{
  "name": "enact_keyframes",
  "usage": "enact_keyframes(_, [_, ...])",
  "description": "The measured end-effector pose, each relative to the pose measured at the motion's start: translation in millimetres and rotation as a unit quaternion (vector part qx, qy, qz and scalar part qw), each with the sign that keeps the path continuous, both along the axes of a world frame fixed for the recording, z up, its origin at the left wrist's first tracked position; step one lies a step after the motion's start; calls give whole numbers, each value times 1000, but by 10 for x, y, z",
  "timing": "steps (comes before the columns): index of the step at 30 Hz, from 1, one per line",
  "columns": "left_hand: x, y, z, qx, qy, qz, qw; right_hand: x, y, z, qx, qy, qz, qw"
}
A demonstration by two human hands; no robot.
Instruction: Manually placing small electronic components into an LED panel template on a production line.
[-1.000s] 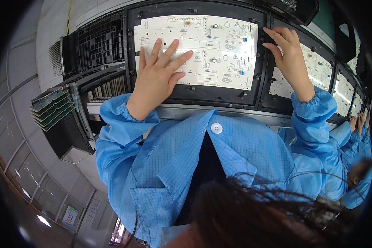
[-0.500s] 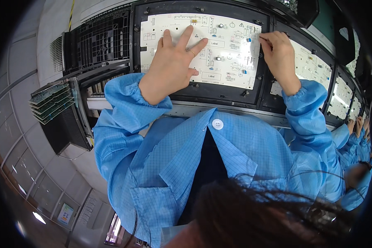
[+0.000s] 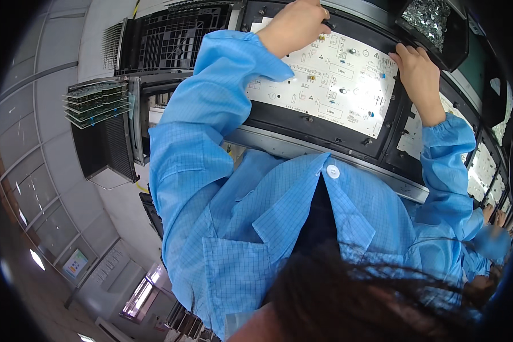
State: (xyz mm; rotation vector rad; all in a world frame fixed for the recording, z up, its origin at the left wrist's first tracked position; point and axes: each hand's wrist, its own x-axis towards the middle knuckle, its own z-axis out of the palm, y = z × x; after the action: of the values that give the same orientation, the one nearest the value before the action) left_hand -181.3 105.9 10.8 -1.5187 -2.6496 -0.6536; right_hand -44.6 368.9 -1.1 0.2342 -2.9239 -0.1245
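Observation:
A white circuit board (image 3: 356,85) with printed outlines and several small blue, black and yellow parts lies inside a black frame (image 3: 268,114). My left hand (image 3: 293,27) reaches over the board's far left part. Its fingers close on a small black clip (image 3: 328,24) at the frame's far edge. My right hand (image 3: 420,77) is at the board's upper right corner, thumb and fingers bent together over the frame's edge; anything between them is too small to make out. My left sleeve covers part of the board's left side.
More framed white boards (image 3: 481,171) continue to the right, where other people's hands (image 3: 494,215) work. A dark bin of shiny small pieces (image 3: 424,23) stands at the far right. Left are a black grid rack (image 3: 176,45) and stacked green circuit boards (image 3: 97,102).
My left hand has left the board's surface, where it lay spread, and moved to the far edge. My right hand stays by the board's right edge. The view has shifted left.

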Motion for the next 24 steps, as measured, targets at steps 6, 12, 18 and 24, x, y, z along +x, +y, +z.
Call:
enact_keyframes(6, [137,195,-68,-14,-54,109,993,-35,-179,-56,-2,-47,-115,992])
enact_keyframes(12, [230,67,-293,-15,30,114,993,-66,-445,221,51,-28,-108,992])
enact_keyframes(18, [-207,-788,-56,59,37,205,976,-136,-698,303,-233,-59,132,962])
enact_keyframes(24, [-344,-819,-323,107,-25,115,987,81,-1234,266,-68,-87,203,973])
